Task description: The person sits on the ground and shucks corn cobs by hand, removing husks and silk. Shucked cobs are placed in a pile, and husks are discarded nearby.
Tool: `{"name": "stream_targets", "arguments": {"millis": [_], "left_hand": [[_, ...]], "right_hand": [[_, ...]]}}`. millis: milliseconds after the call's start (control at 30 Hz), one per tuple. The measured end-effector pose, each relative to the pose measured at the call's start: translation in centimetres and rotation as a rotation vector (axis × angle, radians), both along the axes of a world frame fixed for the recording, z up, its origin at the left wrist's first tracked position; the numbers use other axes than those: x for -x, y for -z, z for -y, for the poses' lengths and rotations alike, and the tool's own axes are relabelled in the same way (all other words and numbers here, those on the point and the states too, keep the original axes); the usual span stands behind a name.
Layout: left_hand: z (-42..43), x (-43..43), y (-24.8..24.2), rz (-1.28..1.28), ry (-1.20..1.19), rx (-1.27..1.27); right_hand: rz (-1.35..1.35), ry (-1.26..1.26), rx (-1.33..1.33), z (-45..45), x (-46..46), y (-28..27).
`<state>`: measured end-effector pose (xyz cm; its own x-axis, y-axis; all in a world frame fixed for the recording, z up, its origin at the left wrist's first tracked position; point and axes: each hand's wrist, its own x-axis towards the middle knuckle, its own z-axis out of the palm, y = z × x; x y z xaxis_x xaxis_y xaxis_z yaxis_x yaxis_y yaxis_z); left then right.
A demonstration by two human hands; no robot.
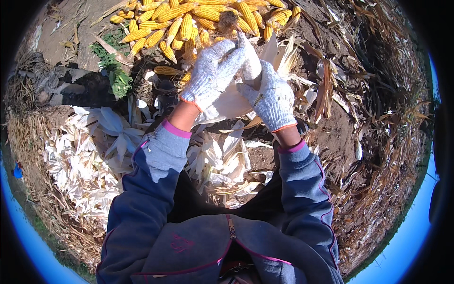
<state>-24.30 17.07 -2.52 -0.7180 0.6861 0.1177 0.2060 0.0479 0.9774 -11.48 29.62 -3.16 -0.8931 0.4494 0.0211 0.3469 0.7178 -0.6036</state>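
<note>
Both hands wear white knitted gloves with orange cuffs and are raised in front of me, close together. Between them is an ear of corn in its pale dry husk (251,65), its tip with dark silk pointing away from me. My left hand (214,72) grips the husk from the left, fingers curled near the tip. My right hand (272,96) closes on the husk lower down on the right. A loose sheet of husk (227,104) spreads below the hands. No yellow kernels show on this ear.
A heap of husked yellow corn ears (191,17) lies on the soil beyond my hands. Stripped husks pile up at the left (85,159) and between my legs (223,159). Dry corn stalks (383,142) cover the right side. A green leafy weed (118,81) stands left of the heap.
</note>
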Motion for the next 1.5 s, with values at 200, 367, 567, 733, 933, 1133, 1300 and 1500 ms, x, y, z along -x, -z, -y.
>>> {"name": "stream_targets", "arguments": {"millis": [200, 367, 567, 733, 933, 1133, 1300, 1500], "left_hand": [[0.0, 0.3, 0.4, -0.206, 0.027, 0.01], [-0.1, 0.1, 0.5, -0.023, 0.035, -0.054], [0.2, 0.1, 0.4, -0.055, 0.037, -0.065], [0.2, 0.1, 0.7, -0.003, -0.013, -0.027], [0.2, -0.1, 0.6, -0.012, -0.062, -0.022], [0.1, 0.1, 0.6, 0.059, -0.073, -0.068], [0.2, 0.3, 1.1, 0.237, -0.089, -0.097], [0.2, 0.1, 1.2, 0.262, -0.086, -0.185]], "right_hand": [[0.014, -0.003, -0.029, 0.0, -0.1, -0.2], [-0.005, -0.005, -0.049, 0.0, -0.1, -0.2], [0.027, -0.006, -0.024, 0.2, -0.1, -0.4], [0.102, -0.005, 0.06, 0.5, -0.1, -0.4], [0.106, -0.006, 0.014, 0.8, -0.1, -0.2], [0.108, -0.031, 0.06, 0.8, -0.1, -0.1], [0.011, -0.061, 0.127, 0.7, -0.3, -0.1], [0.055, -0.106, 0.275, 0.3, -0.5, -0.2]]}}
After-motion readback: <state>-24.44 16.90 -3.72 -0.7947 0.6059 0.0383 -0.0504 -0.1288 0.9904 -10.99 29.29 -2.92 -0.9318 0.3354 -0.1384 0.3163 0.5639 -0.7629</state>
